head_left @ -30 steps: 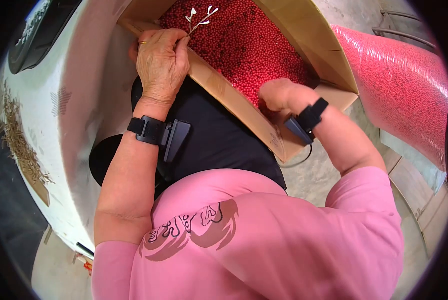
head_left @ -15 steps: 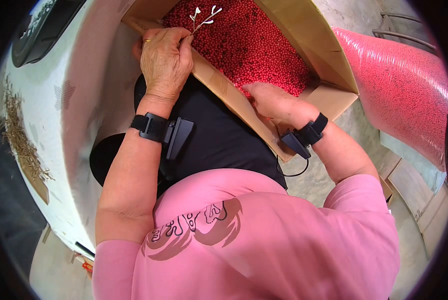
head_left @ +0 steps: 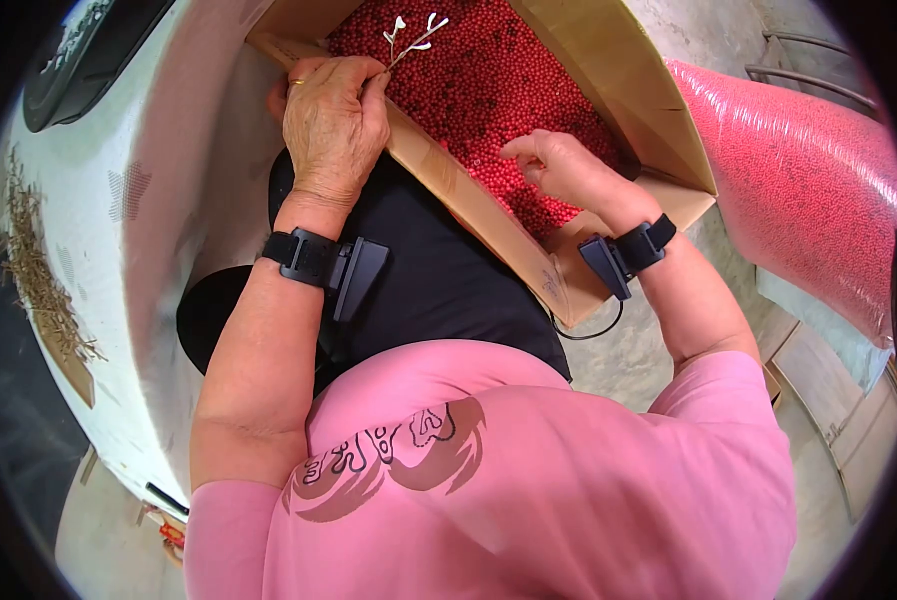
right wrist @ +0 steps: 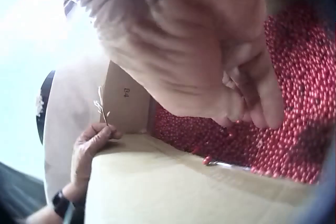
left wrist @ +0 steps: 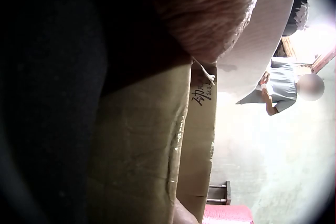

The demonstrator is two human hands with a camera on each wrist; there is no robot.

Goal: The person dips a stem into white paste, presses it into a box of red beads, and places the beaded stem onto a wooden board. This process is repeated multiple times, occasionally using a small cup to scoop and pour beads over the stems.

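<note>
In the head view, the left hand (head_left: 335,130) lies over the near-left corner of a cardboard box (head_left: 468,200), pinching a thin stem with white tips (head_left: 415,44) between thumb and index finger. Small red beads (head_left: 458,90) cover the inside of the box. Over their near-right part hangs the right hand (head_left: 573,175), fingers loosely bent and apart from the rim. From the right wrist, the right hand (right wrist: 194,50) appears just above the beads (right wrist: 310,77); its palm side is partly hidden, and nothing held is visible. The left hand (right wrist: 86,150) shows beyond the rim.
A clear bag of red beads (head_left: 788,170) stands right of the box. White fabric (head_left: 88,260) with dry stalks (head_left: 43,290) lies at the left, below a dark object (head_left: 88,60). Another person (left wrist: 281,85) is in the left wrist view's background.
The right hand has gone from low among the beads, along the near wall, to a raised position above them. The left hand keeps its pinch on the stem, with a slight shift right in view.
</note>
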